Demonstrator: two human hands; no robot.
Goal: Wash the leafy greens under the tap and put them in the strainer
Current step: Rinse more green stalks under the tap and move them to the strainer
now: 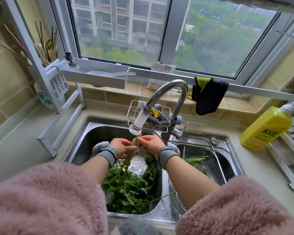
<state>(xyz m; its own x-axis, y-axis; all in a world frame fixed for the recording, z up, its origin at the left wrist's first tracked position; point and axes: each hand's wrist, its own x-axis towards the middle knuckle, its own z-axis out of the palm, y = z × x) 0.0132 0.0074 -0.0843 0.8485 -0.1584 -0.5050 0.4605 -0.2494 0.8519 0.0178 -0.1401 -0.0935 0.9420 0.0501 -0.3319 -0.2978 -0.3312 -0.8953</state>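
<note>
A window looked out over trees and a tower block behind a steel double sink [85, 133] set into a pale table [20, 136]. Under the tap [166, 92] nozzle, the left hand [121, 147] and right hand [150, 145] both pinched one green stalk [129, 158], fingers [143, 139] curled round its upper end where the water fell. More leafy greens [131, 189] filled the left basin, too tangled to count. A few stems lay in the wire strainer [205, 160] in the right basin, partly hidden by the right forearm.
</note>
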